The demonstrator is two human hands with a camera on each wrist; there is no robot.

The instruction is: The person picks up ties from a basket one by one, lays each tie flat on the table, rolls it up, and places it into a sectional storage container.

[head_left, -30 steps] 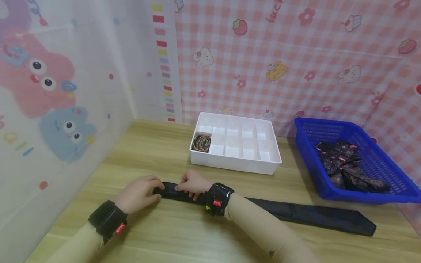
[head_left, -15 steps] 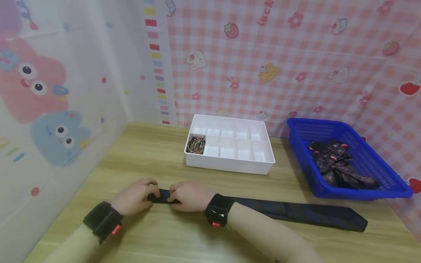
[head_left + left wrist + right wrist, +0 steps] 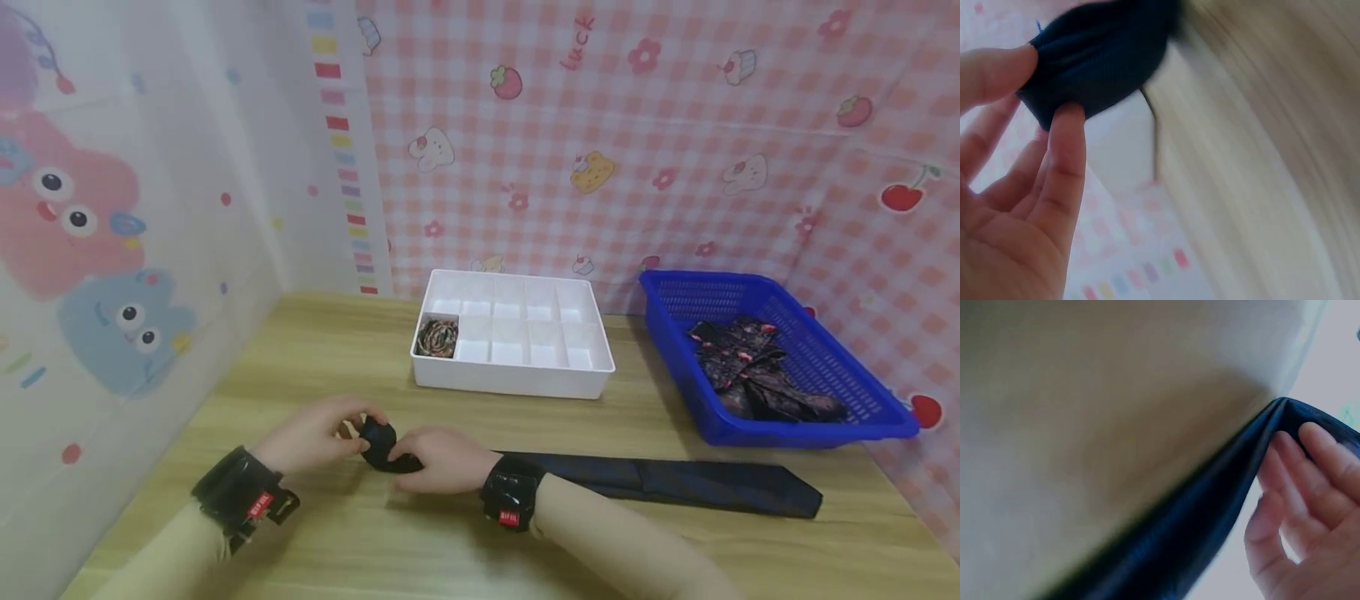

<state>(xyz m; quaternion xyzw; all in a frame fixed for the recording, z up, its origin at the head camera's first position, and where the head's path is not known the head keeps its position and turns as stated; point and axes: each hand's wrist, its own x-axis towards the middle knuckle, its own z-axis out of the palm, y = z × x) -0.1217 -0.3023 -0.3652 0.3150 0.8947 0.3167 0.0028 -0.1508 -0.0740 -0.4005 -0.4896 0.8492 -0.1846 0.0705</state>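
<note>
A dark navy necktie (image 3: 697, 483) lies stretched across the table, its wide pointed end at the right. The left part is raised and bent into a curve between the two hands. My left hand (image 3: 322, 433) pinches the narrow end between thumb and fingers, plainly seen on the necktie (image 3: 1104, 62) in the left wrist view. Just to the right, my right hand (image 3: 446, 461) holds the strip a short way along. In the right wrist view, the necktie (image 3: 1172, 531) runs up to a peaked fold at my right fingertips (image 3: 1313, 434).
Behind the hands stands a white divided box (image 3: 510, 379); a rolled patterned cloth (image 3: 437, 338) sits in its front left compartment. A blue basket (image 3: 813, 433) at the right holds dark floral fabric pieces (image 3: 750, 367). Printed cloth hangs (image 3: 480, 167) at the back and sides.
The narrow end of the necktie, flat before, is now lifted and curled between the hands. The view has shifted slightly; the box and the basket stay put on the table.
</note>
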